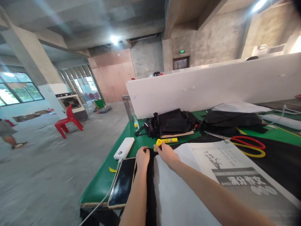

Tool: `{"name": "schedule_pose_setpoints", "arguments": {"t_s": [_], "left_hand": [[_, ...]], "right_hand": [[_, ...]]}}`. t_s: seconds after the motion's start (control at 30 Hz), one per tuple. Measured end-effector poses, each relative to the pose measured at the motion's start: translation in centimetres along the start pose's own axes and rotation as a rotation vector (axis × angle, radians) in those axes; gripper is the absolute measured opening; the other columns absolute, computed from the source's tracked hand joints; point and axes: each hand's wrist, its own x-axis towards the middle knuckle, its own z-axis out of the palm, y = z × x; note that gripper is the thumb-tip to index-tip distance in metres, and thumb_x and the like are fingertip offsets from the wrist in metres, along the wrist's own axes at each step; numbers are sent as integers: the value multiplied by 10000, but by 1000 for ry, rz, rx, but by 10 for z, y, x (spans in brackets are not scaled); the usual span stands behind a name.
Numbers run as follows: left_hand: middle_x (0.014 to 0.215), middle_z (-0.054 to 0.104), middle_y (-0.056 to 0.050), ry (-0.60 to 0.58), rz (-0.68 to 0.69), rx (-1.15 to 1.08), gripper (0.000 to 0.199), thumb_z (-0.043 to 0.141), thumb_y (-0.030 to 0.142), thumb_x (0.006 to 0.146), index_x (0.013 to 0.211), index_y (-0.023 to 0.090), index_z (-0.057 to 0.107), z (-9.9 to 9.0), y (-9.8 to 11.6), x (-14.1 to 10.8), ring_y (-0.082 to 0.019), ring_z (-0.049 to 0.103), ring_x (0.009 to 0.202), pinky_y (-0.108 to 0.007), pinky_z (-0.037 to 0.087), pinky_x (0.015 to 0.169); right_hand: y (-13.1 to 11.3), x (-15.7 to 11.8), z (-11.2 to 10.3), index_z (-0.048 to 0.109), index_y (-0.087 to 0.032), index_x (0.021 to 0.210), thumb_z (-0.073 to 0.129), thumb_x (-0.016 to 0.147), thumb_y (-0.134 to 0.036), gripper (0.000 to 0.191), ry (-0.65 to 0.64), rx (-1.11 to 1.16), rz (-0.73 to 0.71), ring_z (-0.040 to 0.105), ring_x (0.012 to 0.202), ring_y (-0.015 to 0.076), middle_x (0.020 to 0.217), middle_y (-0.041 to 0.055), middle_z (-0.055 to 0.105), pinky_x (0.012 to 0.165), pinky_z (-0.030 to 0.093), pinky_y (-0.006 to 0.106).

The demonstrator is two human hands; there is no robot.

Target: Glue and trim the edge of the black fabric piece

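Observation:
My right hand [166,154] grips a yellow glue stick [159,142], its round yellow end facing me. Beyond it lies a second yellow tube with a printed label [171,140]. My left hand [142,159] rests at the left edge of the black cloth [150,182], fingers curled and pinching that edge. Between my forearms a white paper sheet [178,191] covers part of the cloth. To the right lies a printed grey-and-white sheet [237,175] with large characters. Scissors [249,147] with red and yellow handles lie above it, blades pointing left.
A phone [123,182] and a white power bank [124,147] with a cable lie left on the green table [98,185]. Black bags [176,121] sit at the back before a white panel [207,84]. A red chair [69,121] and a person's leg [9,141] are farther left.

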Motion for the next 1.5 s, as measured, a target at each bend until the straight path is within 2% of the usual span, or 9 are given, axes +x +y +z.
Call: {"name": "schedule_pose_setpoints", "arguments": {"t_s": [0.13, 0.3, 0.43, 0.57, 0.8, 1.0, 1.2, 1.4, 1.5], "left_hand": [[908, 692, -99, -17, 7, -7, 287, 571, 385, 752, 896, 153, 659, 0, 6, -4, -221, 624, 893, -293, 443, 778], [954, 687, -98, -55, 29, -2, 323, 569, 403, 750, 934, 155, 666, -1, 9, -5, -216, 618, 920, -287, 442, 793], [983, 682, -92, -66, 60, 36, 291, 617, 328, 721, 957, 166, 667, 0, 9, -4, -218, 614, 933, -280, 439, 803], [938, 690, -87, -41, 64, 107, 168, 602, 233, 736, 870, 189, 693, 4, 7, -3, -228, 613, 924, -297, 430, 813], [891, 688, -75, 8, 82, 158, 162, 565, 188, 747, 846, 204, 692, 6, 7, -6, -237, 619, 858, -313, 440, 743], [888, 690, -75, 36, 95, 147, 159, 570, 212, 752, 847, 201, 696, 8, 3, -4, -212, 619, 832, -289, 435, 727], [913, 694, -85, 25, 86, 121, 181, 579, 259, 764, 883, 193, 698, 6, -1, -1, -204, 622, 839, -270, 427, 706], [930, 696, -60, 14, 71, 121, 198, 532, 277, 800, 889, 218, 698, 3, -1, 0, -202, 617, 871, -262, 420, 708], [909, 701, -42, 3, 52, 127, 176, 549, 262, 783, 864, 237, 704, 3, -1, 1, -198, 620, 848, -263, 421, 703]], "right_hand": [[-1, 0, -2, 584, -164, 855, 433, 833, -516, 384, -19, -34, -11, 594, 720, 170, 785, 59, 648, 597, 367, 242], [-1, 1, -2, 592, -165, 809, 450, 818, -528, 390, -22, -83, -4, 599, 692, 179, 770, 64, 650, 548, 346, 248], [-2, 0, 0, 598, -162, 828, 407, 844, -513, 400, -18, -127, 2, 612, 694, 192, 775, 79, 654, 554, 356, 256], [-6, -6, 4, 599, -167, 882, 381, 856, -493, 393, -12, -177, -9, 617, 741, 212, 794, 93, 660, 608, 378, 273], [-14, -17, 4, 587, -188, 951, 395, 837, -504, 386, -18, -192, -79, 609, 807, 230, 858, 95, 663, 698, 386, 303], [-8, -15, 6, 603, -177, 766, 362, 819, -589, 480, 0, -89, 23, 605, 726, 213, 756, 87, 651, 618, 386, 274], [0, -6, 3, 568, -189, 938, 135, 851, -630, 624, 41, 47, 139, 601, 746, 171, 826, 57, 650, 589, 401, 242], [-11, -15, 2, 595, -196, 743, 416, 799, -588, 434, 3, 42, 97, 586, 711, 177, 745, 43, 643, 598, 350, 247], [-15, -19, -1, 596, -191, 713, 501, 768, -538, 364, -21, 51, 68, 572, 693, 164, 726, 37, 641, 586, 323, 239]]}}
